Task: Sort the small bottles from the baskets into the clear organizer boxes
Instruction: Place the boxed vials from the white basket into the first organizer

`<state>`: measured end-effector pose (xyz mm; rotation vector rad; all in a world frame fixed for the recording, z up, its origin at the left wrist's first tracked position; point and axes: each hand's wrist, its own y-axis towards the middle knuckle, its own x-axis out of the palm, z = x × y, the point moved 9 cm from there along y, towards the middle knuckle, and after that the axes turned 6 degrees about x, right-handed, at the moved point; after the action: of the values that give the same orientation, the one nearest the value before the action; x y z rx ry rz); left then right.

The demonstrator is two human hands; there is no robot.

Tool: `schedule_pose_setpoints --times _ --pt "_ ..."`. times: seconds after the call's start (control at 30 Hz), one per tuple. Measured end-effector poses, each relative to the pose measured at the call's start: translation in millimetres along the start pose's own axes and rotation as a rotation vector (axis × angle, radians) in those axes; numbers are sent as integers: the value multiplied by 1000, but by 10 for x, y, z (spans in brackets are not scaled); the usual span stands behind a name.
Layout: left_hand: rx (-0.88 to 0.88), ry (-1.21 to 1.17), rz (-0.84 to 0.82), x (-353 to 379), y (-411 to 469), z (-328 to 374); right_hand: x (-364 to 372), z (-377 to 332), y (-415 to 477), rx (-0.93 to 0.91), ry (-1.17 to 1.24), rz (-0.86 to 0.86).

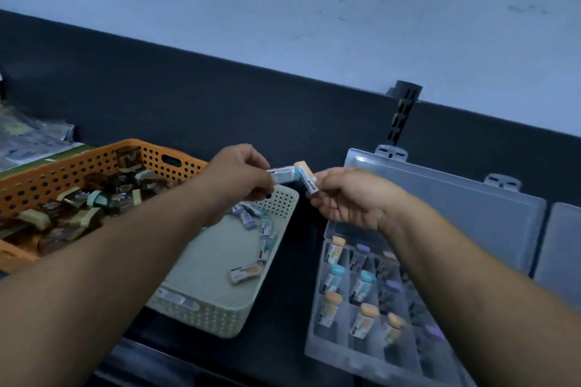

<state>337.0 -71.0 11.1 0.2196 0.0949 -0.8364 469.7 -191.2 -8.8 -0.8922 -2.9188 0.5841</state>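
Two bottles (pixel 283 175), perhaps tip-to-tip, between hands (pixel 239 173)

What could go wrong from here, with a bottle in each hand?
1. The left hand pinches the blue-capped bottle and the right hand the orange-capped bottle in the air between the pale basket and the clear organizer; a slip would likely land on the table.
2. The right forearm covers part of the organizer, so a bottle could go into a full compartment.
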Motion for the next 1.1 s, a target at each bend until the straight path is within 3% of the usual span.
schedule_pose_setpoints --times 0.17,0.27,0.43,0.67,0.87,1.1 --pt "-70 -214 -114 700 -63 158 -373 109 -415 7 199 -9" --pt "-78 -282 -247 1185 -154 252 -608 119 -688 -60 176 -8" --pt "-32 -95 -383 1761 -276 383 -1034 219 -1094 -121 34 61" --pt "19 -16 -407 2408 -511 548 -1613 433 -1583 -153 -58 168" --pt "118 91 -508 2964 -836 680 -2146 813 -1964 -114 -304 323" --pt "239 299 -622 3471 -1141 691 -2494 1032 -2307 -172 -639 366"
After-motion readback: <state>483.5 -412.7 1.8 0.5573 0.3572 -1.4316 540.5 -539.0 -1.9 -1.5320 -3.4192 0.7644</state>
